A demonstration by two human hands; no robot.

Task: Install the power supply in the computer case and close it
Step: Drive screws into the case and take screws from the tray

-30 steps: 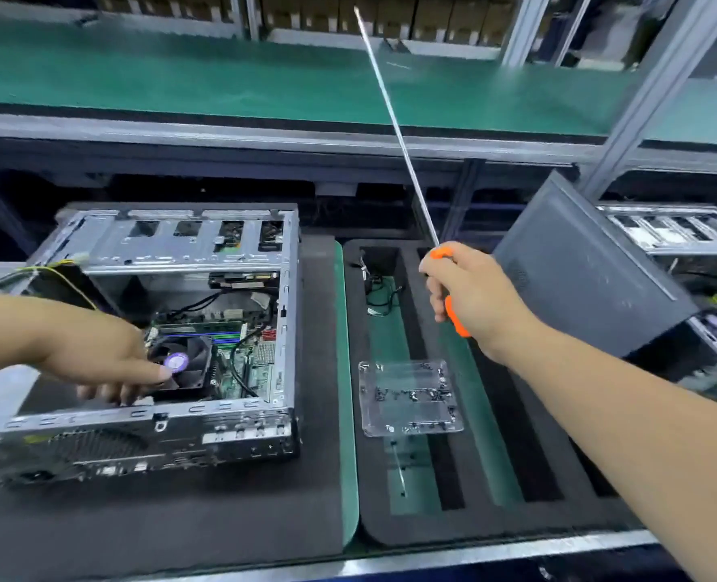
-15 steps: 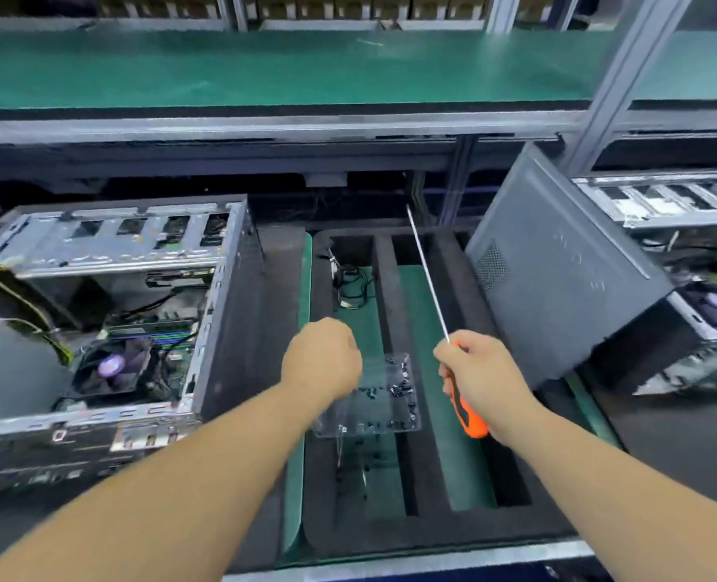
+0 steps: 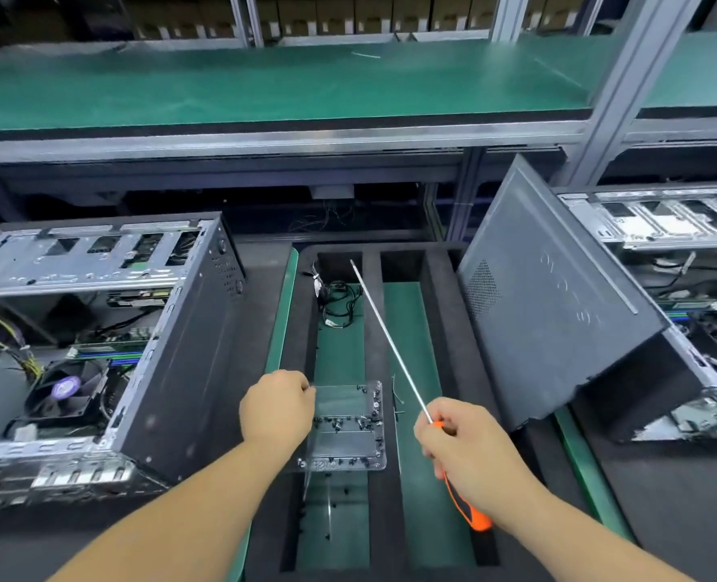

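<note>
Head view: computer case (image 3: 96, 350) at left lies open, side panel (image 3: 558, 304) leaning at right, not yet fitted. Left hand (image 3: 277, 407) curled at the clear screw tray (image 3: 348, 426); whether it pinches a screw, cannot tell. Right hand (image 3: 470, 447) grips the orange screwdriver (image 3: 468, 508). Judged: fastening and closing remain.

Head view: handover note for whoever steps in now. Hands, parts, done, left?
Left hand: fingers curled at the clear screw tray edge; whether it holds a screw is hidden.
Right hand: grips the long orange-handled screwdriver, shaft pointing away.
Open computer case sits left; grey side panel leans at right, off the case.
Done: cannot tell if the supply is seated.
Left: fasten the supply, fit the panel.
</note>
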